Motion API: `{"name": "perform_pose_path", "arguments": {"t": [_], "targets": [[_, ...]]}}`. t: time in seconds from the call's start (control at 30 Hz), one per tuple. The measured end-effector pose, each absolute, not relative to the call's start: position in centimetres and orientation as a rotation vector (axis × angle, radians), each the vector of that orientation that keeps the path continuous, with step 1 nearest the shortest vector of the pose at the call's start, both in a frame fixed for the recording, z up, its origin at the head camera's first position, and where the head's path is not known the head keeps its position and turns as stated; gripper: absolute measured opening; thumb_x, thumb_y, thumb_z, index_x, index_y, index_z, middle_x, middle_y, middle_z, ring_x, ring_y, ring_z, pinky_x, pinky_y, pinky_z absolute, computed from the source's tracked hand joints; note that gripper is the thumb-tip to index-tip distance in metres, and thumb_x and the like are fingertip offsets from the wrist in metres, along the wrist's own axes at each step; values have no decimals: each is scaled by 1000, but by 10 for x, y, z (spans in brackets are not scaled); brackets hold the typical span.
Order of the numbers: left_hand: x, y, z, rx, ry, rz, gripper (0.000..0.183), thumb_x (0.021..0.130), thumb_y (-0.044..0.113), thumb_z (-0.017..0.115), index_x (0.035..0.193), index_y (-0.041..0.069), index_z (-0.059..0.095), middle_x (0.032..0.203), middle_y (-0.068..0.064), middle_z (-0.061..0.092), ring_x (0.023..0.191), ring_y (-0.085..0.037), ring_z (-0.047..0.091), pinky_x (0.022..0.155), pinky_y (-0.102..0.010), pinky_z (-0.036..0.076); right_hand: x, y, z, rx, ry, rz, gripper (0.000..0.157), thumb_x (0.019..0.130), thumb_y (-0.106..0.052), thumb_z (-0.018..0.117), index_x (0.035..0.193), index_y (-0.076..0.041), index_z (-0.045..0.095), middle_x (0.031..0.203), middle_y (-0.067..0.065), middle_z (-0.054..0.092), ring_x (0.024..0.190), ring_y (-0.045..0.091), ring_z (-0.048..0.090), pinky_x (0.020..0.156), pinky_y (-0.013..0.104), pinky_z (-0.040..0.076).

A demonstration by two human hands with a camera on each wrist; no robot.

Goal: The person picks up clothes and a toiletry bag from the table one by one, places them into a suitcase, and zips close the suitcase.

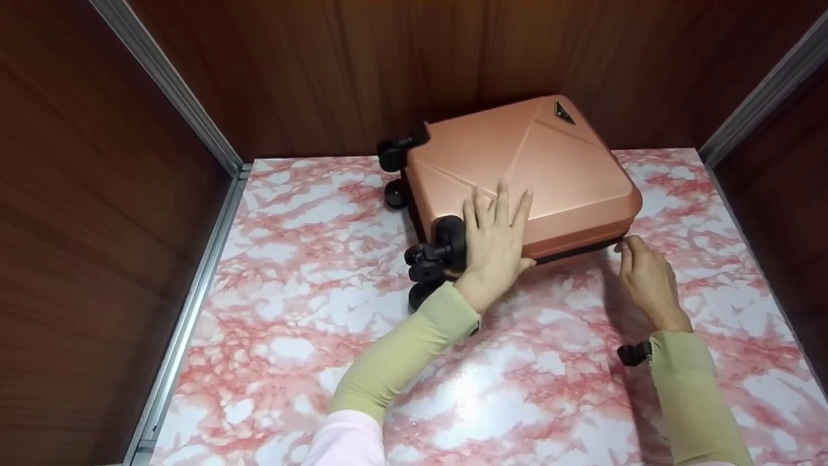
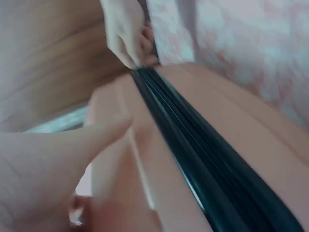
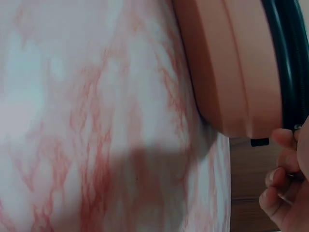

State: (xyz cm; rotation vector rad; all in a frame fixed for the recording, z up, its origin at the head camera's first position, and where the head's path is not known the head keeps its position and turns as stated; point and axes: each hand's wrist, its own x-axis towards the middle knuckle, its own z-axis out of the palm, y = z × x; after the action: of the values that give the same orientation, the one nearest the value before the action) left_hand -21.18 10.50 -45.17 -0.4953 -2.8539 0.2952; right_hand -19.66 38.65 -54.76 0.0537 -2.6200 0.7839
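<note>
A rose-gold hard-shell suitcase (image 1: 576, 165) lies on its side, its black wheels (image 1: 453, 236) pointing left. My left hand (image 1: 495, 249) rests on the near wheel-end corner, fingers spread straight over the shell. In the left wrist view, the black zipper (image 2: 193, 130) runs along the suitcase's side between the two shell halves. At the near right corner, my right hand (image 1: 649, 275) pinches the zipper pull between thumb and finger. A bit of metal shows by the thumb in the right wrist view; the rest of the pull is hidden by the fingers.
The suitcase lies on a red-and-white marbled tabletop (image 1: 291, 323), close to the dark wood back panel (image 1: 310, 71). Wood side panels with metal edge strips (image 1: 194, 304) stand left and right. A black wrist camera (image 1: 634, 353) sits on the right wrist.
</note>
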Motion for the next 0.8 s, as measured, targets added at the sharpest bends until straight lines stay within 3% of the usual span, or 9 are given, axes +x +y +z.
{"name": "perform_pose_path", "arguments": {"t": [0.13,0.33,0.43,0.57,0.8], "targets": [[-220,104,-453,-459,-2850,277,120,67,85,65,164,35,15,167,-15,16,141,-56,27,116,-62,20,-196,391,-545,81,-2602,687,21,108,-12,44,99,0,59,85,23,64,75,50,61,62,63,41],[-220,101,-454,-473,-2818,294,114,68,85,62,163,38,20,167,-12,21,140,-54,31,115,-61,23,-202,401,-547,65,-2618,623,23,109,-19,46,93,-4,54,75,17,55,64,45,54,56,60,37],[-219,99,-455,-472,-2809,285,112,69,86,60,163,40,21,167,-10,22,139,-56,31,110,-69,25,-199,400,-549,49,-2617,639,23,109,-19,47,92,-5,53,73,15,52,62,44,51,56,58,36],[-220,97,-457,-465,-2790,267,109,70,85,60,162,42,20,167,-8,22,138,-60,31,104,-78,25,-187,391,-551,43,-2603,696,21,108,-20,47,95,-6,57,75,16,56,66,46,55,58,60,37],[-219,96,-461,-453,-2777,270,110,71,85,59,163,41,20,167,-10,21,137,-58,33,106,-75,26,-169,370,-554,143,-2511,737,18,106,-11,49,97,-1,62,67,17,56,59,45,55,54,59,38]]}}
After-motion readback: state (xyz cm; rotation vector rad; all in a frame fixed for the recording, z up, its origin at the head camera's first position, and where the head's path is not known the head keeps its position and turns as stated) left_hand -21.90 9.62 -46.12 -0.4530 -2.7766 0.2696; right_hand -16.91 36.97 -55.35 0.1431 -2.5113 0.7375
